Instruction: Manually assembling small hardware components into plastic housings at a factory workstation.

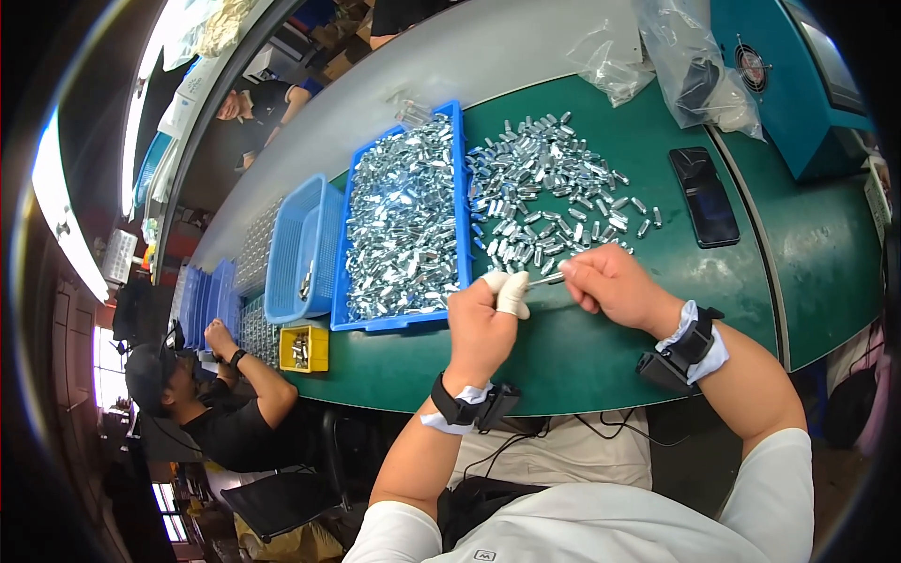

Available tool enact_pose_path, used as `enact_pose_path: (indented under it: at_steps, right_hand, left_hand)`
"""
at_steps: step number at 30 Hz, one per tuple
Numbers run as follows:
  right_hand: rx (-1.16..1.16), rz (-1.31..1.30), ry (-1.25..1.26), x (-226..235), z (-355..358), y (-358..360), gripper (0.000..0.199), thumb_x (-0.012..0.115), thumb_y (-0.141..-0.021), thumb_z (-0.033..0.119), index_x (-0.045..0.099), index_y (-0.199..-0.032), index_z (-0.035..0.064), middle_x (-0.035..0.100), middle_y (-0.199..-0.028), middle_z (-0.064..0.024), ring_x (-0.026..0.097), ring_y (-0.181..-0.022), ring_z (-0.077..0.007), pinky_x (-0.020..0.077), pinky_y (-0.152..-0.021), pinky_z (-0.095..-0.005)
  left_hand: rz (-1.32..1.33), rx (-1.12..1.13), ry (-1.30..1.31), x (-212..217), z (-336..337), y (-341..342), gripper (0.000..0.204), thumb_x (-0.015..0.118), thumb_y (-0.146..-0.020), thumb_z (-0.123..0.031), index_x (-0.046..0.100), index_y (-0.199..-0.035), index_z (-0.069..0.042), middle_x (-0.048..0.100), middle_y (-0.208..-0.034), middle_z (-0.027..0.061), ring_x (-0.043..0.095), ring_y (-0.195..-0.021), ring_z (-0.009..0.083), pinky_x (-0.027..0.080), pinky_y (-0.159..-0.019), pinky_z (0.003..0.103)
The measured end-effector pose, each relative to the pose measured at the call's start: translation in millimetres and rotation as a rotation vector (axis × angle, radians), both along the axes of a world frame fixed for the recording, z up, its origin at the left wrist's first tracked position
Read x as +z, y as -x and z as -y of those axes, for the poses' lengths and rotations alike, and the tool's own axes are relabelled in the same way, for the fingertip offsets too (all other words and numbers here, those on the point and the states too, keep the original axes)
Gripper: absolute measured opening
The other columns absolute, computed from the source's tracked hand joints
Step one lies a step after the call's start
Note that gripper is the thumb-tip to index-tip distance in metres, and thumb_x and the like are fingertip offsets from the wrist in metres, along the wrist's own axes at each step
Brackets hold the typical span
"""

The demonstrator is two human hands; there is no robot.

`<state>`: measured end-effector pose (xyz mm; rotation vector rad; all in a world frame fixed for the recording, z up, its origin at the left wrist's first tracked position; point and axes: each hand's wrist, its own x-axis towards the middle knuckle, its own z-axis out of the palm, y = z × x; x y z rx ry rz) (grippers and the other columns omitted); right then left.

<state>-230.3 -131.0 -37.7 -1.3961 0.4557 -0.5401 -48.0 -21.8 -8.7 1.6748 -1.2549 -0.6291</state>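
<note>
My left hand (483, 324), with white finger cots on thumb and forefinger, and my right hand (610, 281) together pinch a small shiny metal part (546, 278) between them above the green table (582, 357). Just beyond lies a loose heap of small silver metal pieces (549, 192). To its left, a shallow blue tray (462, 188) is filled with many more of the same pieces. Both wrists wear black bands with cables.
An empty blue basket (300, 244) and a small yellow bin (305, 349) sit left of the tray. A black phone (704, 197) lies at the right, clear plastic bags (685, 66) and a teal machine (798, 84) behind. A person in black sits at the left (225, 403).
</note>
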Motion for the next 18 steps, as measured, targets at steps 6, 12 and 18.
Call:
enact_pose_path:
  at_steps: [6,12,18]
  right_hand:
    - [-0.122,0.074,-0.212,-4,4,-6,0.04,0.051,-0.099,0.03,0.055,-0.067,0.0073,0.051,-0.059,0.0025,0.046,-0.051,-0.0058,0.0369,-0.049,-0.0218]
    - [-0.126,0.103,-0.209,-8,8,-7,0.039,0.051,-0.099,0.032,0.055,-0.068,0.0076,0.052,-0.06,0.0026,0.046,-0.051,-0.0058,0.0375,-0.049,-0.0217]
    - [-0.121,0.112,-0.249,-4,5,-8,0.04,0.051,-0.099,0.032,0.055,-0.068,0.0077,0.052,-0.059,0.0024,0.046,-0.052,-0.0059,0.038,-0.05,-0.0219]
  left_hand:
    - [-0.161,0.364,0.252,7,-14,-45,0.013,0.066,-0.091,-0.012,0.065,-0.098,-0.001,0.064,-0.077,0.0018,0.055,-0.063,0.0058,0.044,-0.056,0.022]
    - [0.356,-0.029,0.082,5,6,-11,0.021,0.069,-0.084,-0.007,0.064,-0.103,-0.001,0.063,-0.082,0.0089,0.058,-0.065,0.017,0.047,-0.059,0.03]
    - [0.847,-0.127,-0.046,-4,27,-4,0.028,0.07,-0.076,0.0,0.064,-0.103,-0.001,0.061,-0.082,0.0142,0.058,-0.076,0.0293,0.048,-0.066,0.037]
